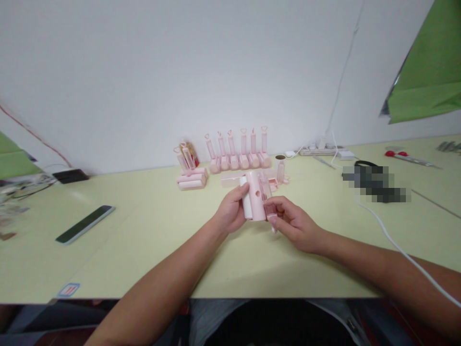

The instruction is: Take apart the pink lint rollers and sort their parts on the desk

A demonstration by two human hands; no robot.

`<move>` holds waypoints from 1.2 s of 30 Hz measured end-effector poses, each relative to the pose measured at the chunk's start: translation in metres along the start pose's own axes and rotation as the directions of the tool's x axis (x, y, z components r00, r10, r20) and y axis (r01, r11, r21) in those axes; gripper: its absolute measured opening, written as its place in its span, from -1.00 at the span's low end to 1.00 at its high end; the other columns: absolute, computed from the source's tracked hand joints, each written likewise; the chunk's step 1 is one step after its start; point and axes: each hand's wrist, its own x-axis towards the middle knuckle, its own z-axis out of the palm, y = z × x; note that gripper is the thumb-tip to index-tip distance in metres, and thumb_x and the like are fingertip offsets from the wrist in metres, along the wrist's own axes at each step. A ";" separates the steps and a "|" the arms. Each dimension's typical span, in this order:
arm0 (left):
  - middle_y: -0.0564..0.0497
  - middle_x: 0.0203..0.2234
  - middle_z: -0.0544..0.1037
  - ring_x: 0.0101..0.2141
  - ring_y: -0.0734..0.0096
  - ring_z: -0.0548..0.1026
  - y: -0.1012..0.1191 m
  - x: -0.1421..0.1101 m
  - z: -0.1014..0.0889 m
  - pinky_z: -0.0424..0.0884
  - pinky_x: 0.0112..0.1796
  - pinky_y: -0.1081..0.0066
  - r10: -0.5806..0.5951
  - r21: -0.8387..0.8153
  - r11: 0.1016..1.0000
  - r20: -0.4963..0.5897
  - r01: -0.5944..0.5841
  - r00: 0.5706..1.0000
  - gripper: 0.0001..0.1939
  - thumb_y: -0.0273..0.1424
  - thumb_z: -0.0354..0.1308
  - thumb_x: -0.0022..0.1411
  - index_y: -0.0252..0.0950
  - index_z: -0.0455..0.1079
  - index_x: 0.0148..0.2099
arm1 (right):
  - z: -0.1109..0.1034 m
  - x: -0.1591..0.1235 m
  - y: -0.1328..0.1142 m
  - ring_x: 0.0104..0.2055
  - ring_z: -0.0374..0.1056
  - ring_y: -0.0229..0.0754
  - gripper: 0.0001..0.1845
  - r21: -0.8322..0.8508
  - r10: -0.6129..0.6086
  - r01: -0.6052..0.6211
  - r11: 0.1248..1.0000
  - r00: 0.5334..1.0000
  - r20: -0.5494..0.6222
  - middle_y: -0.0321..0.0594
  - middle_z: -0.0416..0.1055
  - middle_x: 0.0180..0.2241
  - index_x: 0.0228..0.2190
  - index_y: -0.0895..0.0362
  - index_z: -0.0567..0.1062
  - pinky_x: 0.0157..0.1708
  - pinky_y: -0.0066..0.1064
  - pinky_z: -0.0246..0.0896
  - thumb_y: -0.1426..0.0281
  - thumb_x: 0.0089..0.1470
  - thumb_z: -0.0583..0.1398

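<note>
My left hand (231, 210) is closed around a pink and white lint roller (254, 194), held just above the pale yellow table (151, 240). My right hand (292, 222) pinches a clear pink handle piece (271, 211) at the roller's lower right end. Behind the hands lies a clear cover (232, 179). A row of several assembled pink rollers (239, 154) stands upright near the wall. To their left, a small stack of pink and white rolls (193, 180) lies flat.
A dark phone (85, 223) lies at the left. A power strip (317, 150) with a white cable (396, 247) runs along the right. Red-handled scissors (406, 157) and a blurred dark object (374, 182) sit at far right. Green sheets hang at both sides.
</note>
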 end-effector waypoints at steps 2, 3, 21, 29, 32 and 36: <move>-0.08 -0.47 0.58 -0.45 0.31 0.55 -0.001 -0.001 -0.003 0.48 -0.30 0.33 -0.003 0.047 0.999 -0.013 0.004 1.000 -0.67 -0.23 0.23 0.15 -0.42 0.43 -0.19 | 0.000 0.000 -0.002 -0.28 0.32 -0.22 -0.71 0.018 -0.028 0.028 0.999 1.000 0.009 -0.24 0.29 -0.29 0.03 0.03 0.29 -0.29 -0.36 0.33 0.33 0.27 0.08; -0.06 -0.49 0.57 -0.48 0.34 0.53 0.001 -0.002 -0.005 0.48 -0.35 0.35 -0.006 0.064 0.998 -0.016 0.007 1.000 -0.66 -0.20 0.25 0.13 -0.42 0.43 -0.21 | 0.000 -0.001 -0.003 -0.26 0.34 -0.22 -0.70 0.035 -0.043 0.042 0.998 0.999 0.017 -0.24 0.29 -0.27 0.04 0.01 0.28 -0.25 -0.33 0.34 0.35 0.28 0.08; 0.02 -0.47 0.51 -0.52 0.47 0.44 0.035 -0.003 -0.025 0.38 -0.49 0.46 0.188 0.252 0.948 0.049 -0.194 0.981 -0.59 -0.16 0.30 0.01 -0.37 0.40 -0.21 | -0.015 -0.001 -0.012 -0.39 0.22 -0.31 -0.34 -0.209 -0.035 0.077 0.975 0.979 0.199 -0.27 0.32 -0.27 0.31 -0.03 0.03 -0.34 -0.44 0.20 0.45 0.23 0.07; 0.10 -0.47 0.45 -0.53 0.52 0.38 0.021 0.000 -0.022 0.26 -0.48 0.51 0.180 0.522 0.840 -0.007 -0.150 0.984 -0.53 -0.17 0.35 -0.04 -0.32 0.33 -0.16 | -0.016 0.002 -0.010 -0.51 0.20 -0.29 -0.37 -0.387 0.181 -0.114 0.915 0.973 0.143 -0.39 0.30 -0.52 0.28 0.04 0.11 -0.47 -0.47 0.04 0.29 0.23 0.12; 0.11 -0.46 0.43 -0.51 0.51 0.35 0.013 0.001 -0.022 0.23 -0.47 0.52 0.139 0.577 0.808 0.008 -0.118 0.990 -0.52 -0.16 0.33 -0.02 -0.32 0.33 -0.12 | -0.016 0.004 -0.012 -0.56 0.17 -0.29 -0.48 -0.409 0.230 -0.150 0.900 0.961 0.154 -0.43 0.23 -0.60 0.21 0.07 0.23 -0.52 -0.47 -0.02 0.24 0.26 0.08; 0.08 -0.43 0.43 -0.47 0.51 0.33 0.008 0.001 -0.021 0.22 -0.44 0.53 0.109 0.620 0.776 0.052 -0.117 0.993 -0.53 -0.18 0.32 -0.01 -0.34 0.34 -0.12 | -0.017 0.004 -0.017 -0.54 0.23 -0.31 -0.55 -0.354 0.237 -0.172 0.919 0.960 0.149 -0.39 0.31 -0.55 0.13 0.09 0.30 -0.51 -0.49 0.04 0.33 0.21 0.11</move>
